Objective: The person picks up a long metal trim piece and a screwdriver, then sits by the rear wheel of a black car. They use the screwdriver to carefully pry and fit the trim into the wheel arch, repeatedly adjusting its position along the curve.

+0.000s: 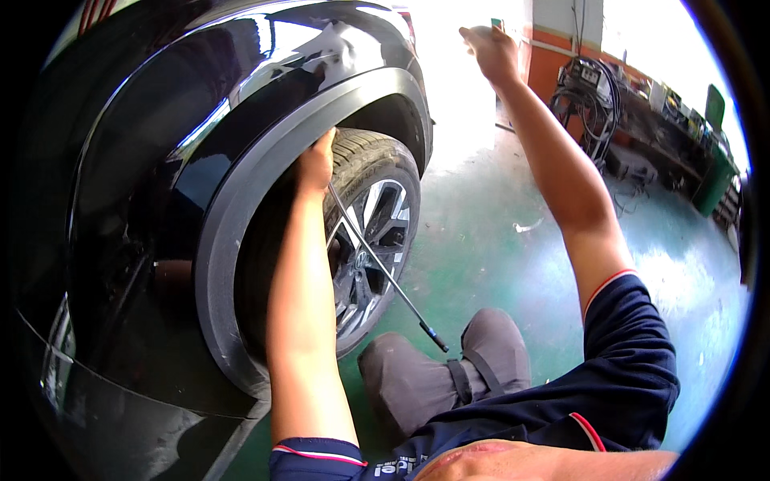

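Note:
My left hand (318, 164) is in the gap between the wheel arch trim (233, 184) and the tyre (361, 156). Its fingers are partly hidden, but they look closed round a thin metal rod (373, 256). The rod slants down across the spoked wheel rim (389, 204) to a dark tip near my knees. Above the arch, the glossy black fender (265, 60) has a distorted reflection like a dent. My right hand (491, 52) is raised at the upper right, away from the car. Its fingers are curled, with a small greenish bit by them that I cannot make out.
My bent knees (489, 345) are close to the wheel, above the green floor (521, 240). At the right, a machine with coiled cables (589, 88) stands by a cluttered bench (650, 128) and a green bin (715, 180). Strong light washes out the background.

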{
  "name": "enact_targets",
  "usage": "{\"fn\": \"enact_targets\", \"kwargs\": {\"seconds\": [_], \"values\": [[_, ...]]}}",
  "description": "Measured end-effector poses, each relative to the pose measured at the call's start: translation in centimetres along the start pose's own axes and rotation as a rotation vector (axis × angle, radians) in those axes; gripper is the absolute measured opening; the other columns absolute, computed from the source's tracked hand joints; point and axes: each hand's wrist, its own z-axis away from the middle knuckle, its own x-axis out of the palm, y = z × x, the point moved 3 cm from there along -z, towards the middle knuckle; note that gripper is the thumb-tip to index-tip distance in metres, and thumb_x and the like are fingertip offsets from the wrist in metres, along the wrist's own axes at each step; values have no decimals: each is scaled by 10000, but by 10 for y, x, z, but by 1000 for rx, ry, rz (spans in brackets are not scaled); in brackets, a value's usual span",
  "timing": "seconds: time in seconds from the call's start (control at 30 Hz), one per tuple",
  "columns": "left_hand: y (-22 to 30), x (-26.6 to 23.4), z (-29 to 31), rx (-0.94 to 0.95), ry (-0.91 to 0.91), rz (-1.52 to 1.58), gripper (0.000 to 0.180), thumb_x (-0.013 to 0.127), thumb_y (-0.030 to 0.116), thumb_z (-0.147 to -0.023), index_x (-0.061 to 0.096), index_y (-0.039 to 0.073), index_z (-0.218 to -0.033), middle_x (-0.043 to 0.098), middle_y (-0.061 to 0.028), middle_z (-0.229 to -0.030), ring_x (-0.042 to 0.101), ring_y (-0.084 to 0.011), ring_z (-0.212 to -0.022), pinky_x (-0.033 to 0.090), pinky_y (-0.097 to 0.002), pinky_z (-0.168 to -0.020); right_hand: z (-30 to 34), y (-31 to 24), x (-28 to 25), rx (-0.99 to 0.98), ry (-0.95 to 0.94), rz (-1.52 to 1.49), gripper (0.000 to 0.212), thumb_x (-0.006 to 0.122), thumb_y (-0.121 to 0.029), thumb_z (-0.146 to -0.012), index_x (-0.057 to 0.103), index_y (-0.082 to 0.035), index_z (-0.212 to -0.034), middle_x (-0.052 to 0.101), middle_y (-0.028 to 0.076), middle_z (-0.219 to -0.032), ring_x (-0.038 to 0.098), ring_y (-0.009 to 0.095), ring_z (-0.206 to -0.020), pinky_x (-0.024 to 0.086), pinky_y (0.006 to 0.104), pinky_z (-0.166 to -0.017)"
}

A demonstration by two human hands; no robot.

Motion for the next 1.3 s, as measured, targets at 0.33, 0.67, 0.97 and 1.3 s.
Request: {"fn": "enact_targets", "kwargs": {"seconds": [0.33, 0.67, 0.97, 1.3], "values": [[25, 6, 9, -102, -12, 39, 167, 617, 166, -905, 637, 0, -912, 569, -52, -662, 382, -87, -383, 300, -249, -368, -44, 31, 30, -69, 1, -135, 482, 742, -405, -825, 680, 9, -1063, 711, 143, -956, 702, 240, -877, 556, 328, -822], [28, 7, 12, -145, -8, 18, 155, 601, 154, -913, 629, 2, -898, 550, -42, -649, 367, -82, -374, 293, -246, -378, 9, -15, 34, -415, 126, 115, 301, 670, -372, -872, 712, -98, -989, 705, 141, -838, 672, 300, -738, 526, 368, -688], [21, 11, 7, -7, -24, -38, 127, 628, 143, -897, 638, 17, -915, 599, -69, -763, 382, -78, -385, 278, -242, -360, -66, -19, 39, -892, 58, 119, 196, 545, -171, -939, 708, -63, -921, 682, 120, -924, 637, 290, -881, 499, 372, -829], [32, 11, 15, -122, 10, 27, 113, 610, 137, -897, 621, 24, -898, 570, -46, -692, 358, -82, -372, 287, -253, -372, -54, 2, 41, -170, -64, -153, 605, 639, -549, -864, 664, 36, -1012, 695, 190, -833, 702, 307, -786, 560, 362, -680]]}}
